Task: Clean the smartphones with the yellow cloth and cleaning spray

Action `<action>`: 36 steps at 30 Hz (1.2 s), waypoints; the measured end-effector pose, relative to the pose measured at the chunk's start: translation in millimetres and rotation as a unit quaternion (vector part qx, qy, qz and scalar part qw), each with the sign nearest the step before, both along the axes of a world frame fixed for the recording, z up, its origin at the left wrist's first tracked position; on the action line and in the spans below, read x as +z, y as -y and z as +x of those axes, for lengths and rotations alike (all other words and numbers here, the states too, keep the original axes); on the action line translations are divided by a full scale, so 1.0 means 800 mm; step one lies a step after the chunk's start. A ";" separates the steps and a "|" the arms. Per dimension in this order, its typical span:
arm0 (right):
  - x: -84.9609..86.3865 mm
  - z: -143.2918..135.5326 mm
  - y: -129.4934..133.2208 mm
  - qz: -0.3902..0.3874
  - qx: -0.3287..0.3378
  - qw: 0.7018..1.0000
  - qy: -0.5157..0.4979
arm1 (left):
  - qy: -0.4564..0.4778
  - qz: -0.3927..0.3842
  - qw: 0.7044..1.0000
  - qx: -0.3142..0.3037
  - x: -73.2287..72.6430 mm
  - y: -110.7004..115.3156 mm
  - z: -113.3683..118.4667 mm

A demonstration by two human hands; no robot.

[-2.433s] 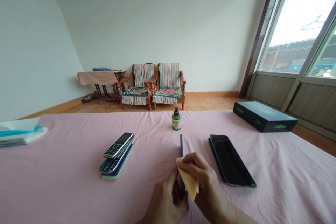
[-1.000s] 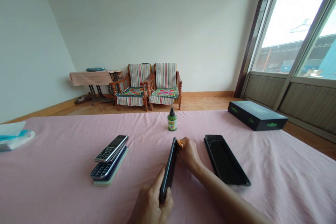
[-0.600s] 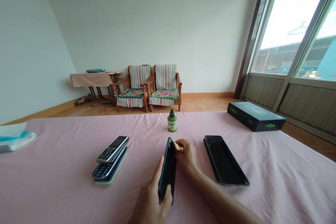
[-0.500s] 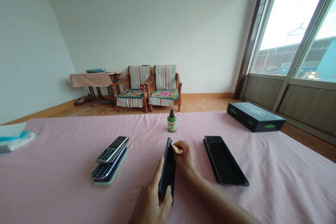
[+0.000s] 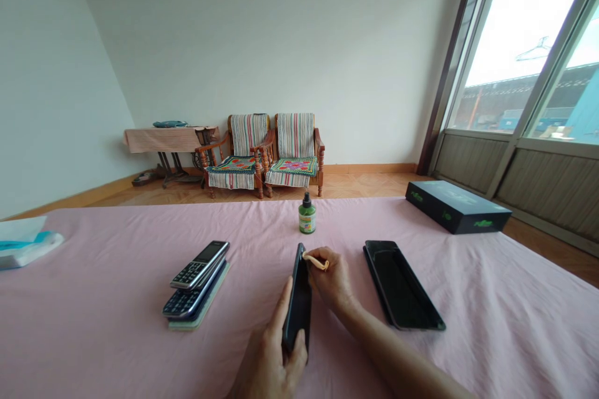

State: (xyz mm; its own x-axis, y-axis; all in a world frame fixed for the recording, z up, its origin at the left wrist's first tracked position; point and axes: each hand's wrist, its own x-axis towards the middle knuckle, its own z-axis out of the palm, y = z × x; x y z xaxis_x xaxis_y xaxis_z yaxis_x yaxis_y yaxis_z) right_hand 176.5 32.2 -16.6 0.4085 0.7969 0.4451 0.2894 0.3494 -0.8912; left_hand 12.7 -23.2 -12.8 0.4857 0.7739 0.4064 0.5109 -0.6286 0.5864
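My left hand (image 5: 274,340) is closed around the lower part of a dark smartphone (image 5: 297,305), which is tilted up on its long edge. In my right hand (image 5: 333,280) a small beige cloth (image 5: 317,261) is pinched and pressed against the phone near its top end. Beyond the phone stands a green spray bottle (image 5: 307,217) with a black top. To the right lies a black tablet-like device (image 5: 403,287), seemingly on top of another. Left of my hands, a keypad phone (image 5: 201,265) rests on a second keypad phone (image 5: 193,299), with a pale green flat item (image 5: 206,312) underneath.
A pink sheet (image 5: 116,299) covers the surface. A black box (image 5: 456,207) with green markings sits at the far right, and a tissue pack (image 5: 28,249) at the far left. Two wooden armchairs (image 5: 294,149) and a cloth-covered sewing table (image 5: 163,139) stand by the wall.
My right hand has shifted very slightly with the cloth at the phone's top end, and the cloth's free end sticks out more to the right. My left hand keeps its hold.
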 end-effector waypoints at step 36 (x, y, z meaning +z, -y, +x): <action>0.008 -0.001 0.000 0.013 -0.016 1.000 0.005 | 0.008 -0.012 1.000 0.002 0.008 0.004 0.004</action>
